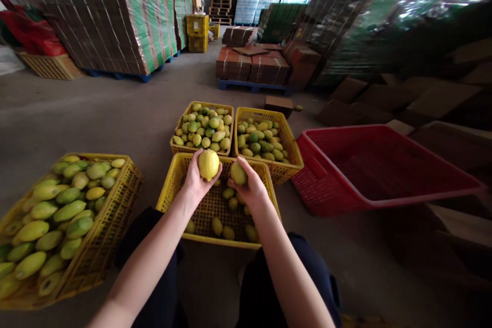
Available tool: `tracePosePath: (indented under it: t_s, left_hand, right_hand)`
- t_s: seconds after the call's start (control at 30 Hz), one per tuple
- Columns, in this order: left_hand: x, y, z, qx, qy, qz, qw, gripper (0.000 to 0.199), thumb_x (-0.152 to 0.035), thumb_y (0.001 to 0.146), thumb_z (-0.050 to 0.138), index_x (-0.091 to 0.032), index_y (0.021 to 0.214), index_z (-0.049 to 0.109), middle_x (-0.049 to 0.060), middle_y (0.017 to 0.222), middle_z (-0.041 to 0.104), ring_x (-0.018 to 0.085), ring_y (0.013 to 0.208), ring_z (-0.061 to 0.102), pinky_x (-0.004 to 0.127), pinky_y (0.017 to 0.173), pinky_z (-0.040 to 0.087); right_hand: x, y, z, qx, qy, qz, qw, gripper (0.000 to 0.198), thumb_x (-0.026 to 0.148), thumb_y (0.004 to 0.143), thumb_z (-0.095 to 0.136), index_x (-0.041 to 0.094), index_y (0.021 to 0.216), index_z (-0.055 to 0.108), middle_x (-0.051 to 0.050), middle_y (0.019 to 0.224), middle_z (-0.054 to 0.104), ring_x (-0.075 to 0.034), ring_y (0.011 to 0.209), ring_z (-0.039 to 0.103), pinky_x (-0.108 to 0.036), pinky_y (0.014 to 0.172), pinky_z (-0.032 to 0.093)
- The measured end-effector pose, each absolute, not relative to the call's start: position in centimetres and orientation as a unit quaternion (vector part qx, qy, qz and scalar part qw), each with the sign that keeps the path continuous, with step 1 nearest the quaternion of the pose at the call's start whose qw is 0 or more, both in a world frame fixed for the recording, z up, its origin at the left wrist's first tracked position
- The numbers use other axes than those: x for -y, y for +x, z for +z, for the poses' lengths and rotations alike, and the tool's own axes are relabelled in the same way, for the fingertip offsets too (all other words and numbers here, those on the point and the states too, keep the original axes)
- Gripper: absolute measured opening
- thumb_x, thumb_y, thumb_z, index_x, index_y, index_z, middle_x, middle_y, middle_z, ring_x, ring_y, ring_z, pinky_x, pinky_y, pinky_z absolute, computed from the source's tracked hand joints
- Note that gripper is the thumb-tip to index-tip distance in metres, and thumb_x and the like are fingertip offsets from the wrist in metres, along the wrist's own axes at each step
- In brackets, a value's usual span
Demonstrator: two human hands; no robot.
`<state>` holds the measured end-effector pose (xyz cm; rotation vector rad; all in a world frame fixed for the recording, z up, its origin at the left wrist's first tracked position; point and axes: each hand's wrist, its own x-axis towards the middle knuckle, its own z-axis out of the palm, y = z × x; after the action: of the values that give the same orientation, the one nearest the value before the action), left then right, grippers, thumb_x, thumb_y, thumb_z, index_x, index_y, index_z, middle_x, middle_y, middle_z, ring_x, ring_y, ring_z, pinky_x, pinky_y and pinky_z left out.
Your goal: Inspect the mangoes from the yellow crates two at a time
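My left grip (195,178) cups a yellow lemon (208,164) (nub (208,179) toward me); close rightward, my right grip (254,182) clasps a greener lemon (238,173).

Bright yellow lemon (208,164), duller greenish lemon (239,173) to its right, both held

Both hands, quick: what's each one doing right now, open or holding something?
Left hand: holding a yellow lemon.
Right hand: holding a greener lemon.
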<state>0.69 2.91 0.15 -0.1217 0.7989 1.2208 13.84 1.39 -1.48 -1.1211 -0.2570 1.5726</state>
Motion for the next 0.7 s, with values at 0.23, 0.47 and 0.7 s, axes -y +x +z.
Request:
tracePosePath:
  t_s: [0.23,0.47,0.7]
  left_hand:
    - [-3.0,0.5,0.0,-0.362,-0.091,0.514,0.772,0.030,-0.028,0.094,0.040,-0.013,0.099,0.065,0.008,0.073,0.067,0.020,0.062,0.067,0.029,0.048,0.058]
    - [-3.0,0.4,0.0,-0.355,-0.026,0.556,0.751,0.022,-0.039,0.087,0.062,-0.017,0.089,0.062,0.003,0.071,0.066,0.016,0.064,0.067,0.025,0.054,0.059]
    - [-2.6,0.8,-0.2,-0.334,-0.058,0.541,0.770,0.026,-0.026,0.086,0.046,-0.013,0.097,0.067,0.010,0.075,0.070,0.021,0.070,0.069,0.029,0.058,0.059]
  right_hand:
    - [-1.6,13.8,-1.5,0.100,-0.504,0.669,0.537,0.035,0.051,0.089,0.057,0.018,0.076,0.061,-0.001,0.059,0.066,-0.012,0.044,0.058,-0.021,0.037,0.047]
    - [-1.3,13.6,-1.3,0.130,-0.470,0.663,0.568,0.025,0.040,0.076,0.073,0.019,0.072,0.061,0.003,0.055,0.061,-0.012,0.046,0.056,-0.019,0.033,0.044]
    - [-1.4,13.7,-2.3,0.205,-0.496,0.605,0.588,0.034,0.056,0.083,0.058,0.022,0.084,0.064,-0.002,0.075,0.069,-0.017,0.071,0.067,-0.024,0.051,0.054]
